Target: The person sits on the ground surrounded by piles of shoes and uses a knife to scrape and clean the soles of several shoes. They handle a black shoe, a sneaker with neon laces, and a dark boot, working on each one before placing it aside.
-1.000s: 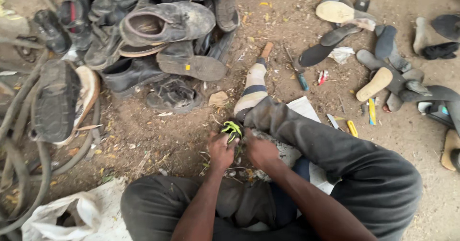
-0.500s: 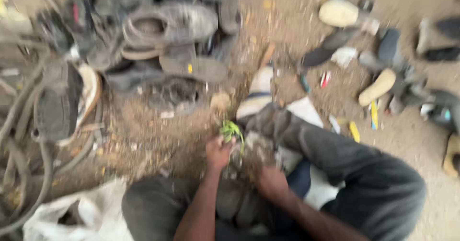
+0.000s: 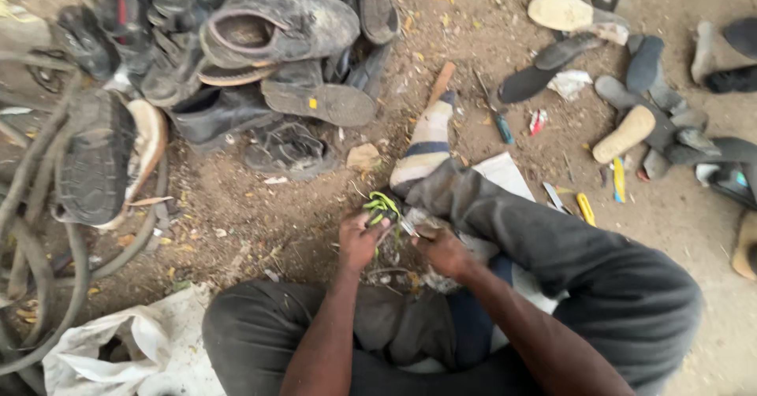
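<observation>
Seated on bare dirt, a person grips a shoe with yellow-green laces in the closed left hand, just above the lap. The right hand pinches a thin metal tool against it. Worn shoes lie piled nearby.

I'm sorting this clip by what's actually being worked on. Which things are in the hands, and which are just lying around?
In hand:
left hand grips the green-laced shoe
right hand holds a small tool at it

Lying about:
pile of worn shoes
loose soles
yellow cutter
white bag
</observation>
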